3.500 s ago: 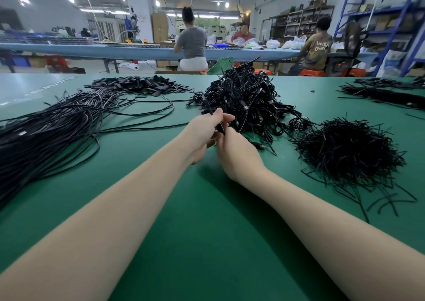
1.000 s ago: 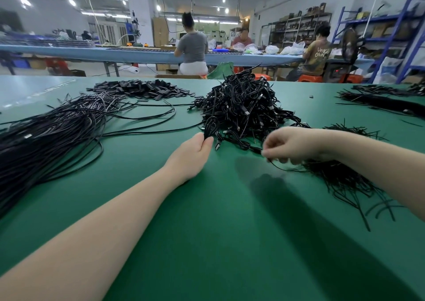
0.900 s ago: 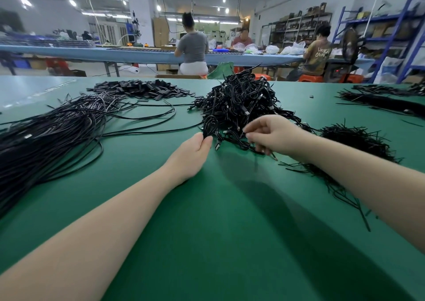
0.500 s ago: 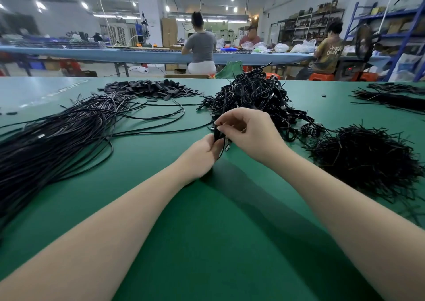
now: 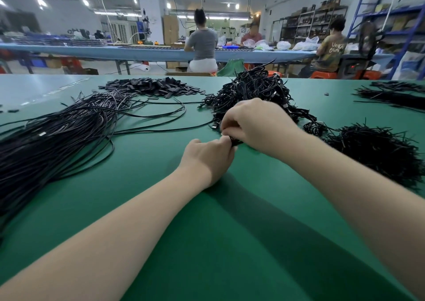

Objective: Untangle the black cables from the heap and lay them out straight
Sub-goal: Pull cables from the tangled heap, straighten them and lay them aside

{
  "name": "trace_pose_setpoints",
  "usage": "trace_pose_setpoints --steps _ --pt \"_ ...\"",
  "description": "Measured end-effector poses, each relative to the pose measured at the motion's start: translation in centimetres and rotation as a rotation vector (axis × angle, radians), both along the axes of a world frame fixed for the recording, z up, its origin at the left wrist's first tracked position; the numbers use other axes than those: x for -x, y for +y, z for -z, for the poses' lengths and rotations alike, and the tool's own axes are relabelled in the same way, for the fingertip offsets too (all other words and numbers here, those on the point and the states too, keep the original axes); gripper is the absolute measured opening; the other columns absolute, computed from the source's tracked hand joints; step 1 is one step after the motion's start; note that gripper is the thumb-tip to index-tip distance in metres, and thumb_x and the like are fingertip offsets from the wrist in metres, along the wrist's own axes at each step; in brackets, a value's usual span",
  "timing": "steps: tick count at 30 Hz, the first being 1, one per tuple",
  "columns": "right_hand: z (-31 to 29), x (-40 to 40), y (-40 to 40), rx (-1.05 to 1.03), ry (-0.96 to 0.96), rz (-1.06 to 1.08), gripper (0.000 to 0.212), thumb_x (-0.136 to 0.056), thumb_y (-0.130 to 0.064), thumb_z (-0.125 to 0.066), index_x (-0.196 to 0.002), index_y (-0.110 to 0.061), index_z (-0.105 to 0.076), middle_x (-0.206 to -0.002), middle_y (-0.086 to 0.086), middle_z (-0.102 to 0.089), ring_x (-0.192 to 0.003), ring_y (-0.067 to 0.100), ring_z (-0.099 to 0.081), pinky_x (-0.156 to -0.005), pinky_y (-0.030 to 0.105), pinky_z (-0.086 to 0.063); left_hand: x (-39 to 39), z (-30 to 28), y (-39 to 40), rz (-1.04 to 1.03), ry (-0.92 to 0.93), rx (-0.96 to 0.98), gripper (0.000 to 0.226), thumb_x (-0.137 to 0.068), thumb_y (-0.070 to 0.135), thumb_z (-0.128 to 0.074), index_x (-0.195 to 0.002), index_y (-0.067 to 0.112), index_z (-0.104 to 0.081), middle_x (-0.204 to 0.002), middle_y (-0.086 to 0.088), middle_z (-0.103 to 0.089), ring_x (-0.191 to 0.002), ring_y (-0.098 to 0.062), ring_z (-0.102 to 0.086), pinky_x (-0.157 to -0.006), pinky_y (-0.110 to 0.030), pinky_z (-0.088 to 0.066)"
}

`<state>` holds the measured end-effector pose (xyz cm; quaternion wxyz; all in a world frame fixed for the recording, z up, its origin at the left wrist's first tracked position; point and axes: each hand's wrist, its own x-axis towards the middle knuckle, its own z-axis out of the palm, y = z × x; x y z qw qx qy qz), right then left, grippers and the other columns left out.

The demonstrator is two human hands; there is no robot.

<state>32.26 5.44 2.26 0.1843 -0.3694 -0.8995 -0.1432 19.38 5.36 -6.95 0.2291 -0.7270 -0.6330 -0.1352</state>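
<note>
From my head camera, both my hands meet at the near edge of the tangled heap of black cables, which sits on the green table straight ahead of me. My left hand rests low on the table with its fingers curled, pinching a small black coiled cable at its fingertips. My right hand arches over from the right, fingers bent down onto the same bundle, so both hands grip it between them. My right hand hides the front of the heap, and I cannot tell how the cable runs beneath it.

To my left, a broad sheaf of straightened cables sweeps across the table, a few loose strands looping toward the heap. Behind that lies a flat pile of small black pieces. To my right sits a bristly mound of short black ties, near my right forearm. Another dark bundle lies at the far right edge. Beyond the table, three seated people work at a long blue bench.
</note>
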Motion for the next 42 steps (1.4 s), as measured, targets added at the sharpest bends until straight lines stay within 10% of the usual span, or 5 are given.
trace_pose_setpoints --steps 7,13,21,25,42 --pt "-3.8 -2.8 3.6 0.764 -0.124 0.028 0.008 -0.081 -0.039 -0.072 -0.084 -0.031 -0.072 -0.077 -0.016 -0.072 -0.074 -0.002 -0.066 -0.066 0.019 -0.048 -0.5 -1.0 -1.8 0.374 0.158 -0.222 0.027 -0.09 0.034 -0.059 -0.084 0.009 -0.064 -0.068 -0.001 -0.065 -0.054 -0.023 -0.063 -0.053 -0.026 -0.035" --pt "1.3 -4.2 4.4 1.502 0.734 -0.101 0.008 -0.073 -0.024 -0.069 -0.077 -0.018 -0.07 -0.082 -0.001 -0.072 -0.078 0.01 -0.069 -0.071 0.024 -0.053 -0.7 -1.0 -2.0 0.45 -0.608 -0.089 0.02 -0.101 0.028 -0.043 -0.099 0.01 -0.052 -0.091 -0.009 -0.064 -0.078 -0.034 -0.058 -0.065 -0.04 -0.041" --pt "7.5 1.2 2.1 1.388 1.624 -0.149 0.006 -0.09 -0.011 -0.063 -0.095 -0.007 -0.062 -0.074 0.001 -0.067 -0.058 0.008 -0.063 -0.06 0.02 -0.053 -0.1 -0.8 -0.5 0.317 -1.186 0.029 0.018 -0.102 0.028 -0.04 -0.114 0.015 -0.042 -0.088 0.003 -0.054 -0.074 -0.007 -0.05 -0.067 -0.021 -0.033" --pt "7.7 0.8 1.9 1.37 1.656 -0.178 0.003 -0.089 -0.007 -0.063 -0.09 -0.005 -0.064 -0.068 0.001 -0.066 -0.059 0.01 -0.058 -0.056 0.018 -0.051 0.0 -0.7 -0.2 0.342 -1.245 0.099 0.022 -0.103 0.028 -0.039 -0.116 0.011 -0.045 -0.088 -0.016 -0.055 -0.083 -0.034 -0.05 -0.08 -0.044 -0.043" --pt "7.6 -0.3 1.6 1.097 1.31 -0.143 0.009 -0.086 -0.014 -0.069 -0.087 -0.005 -0.071 -0.066 -0.001 -0.067 -0.055 0.008 -0.055 -0.056 0.019 -0.048 0.3 -0.3 0.3 0.398 -1.244 0.141 0.022 -0.103 0.027 -0.038 -0.081 0.022 -0.039 -0.069 0.006 -0.04 -0.063 -0.014 -0.037 -0.06 -0.031 -0.032"
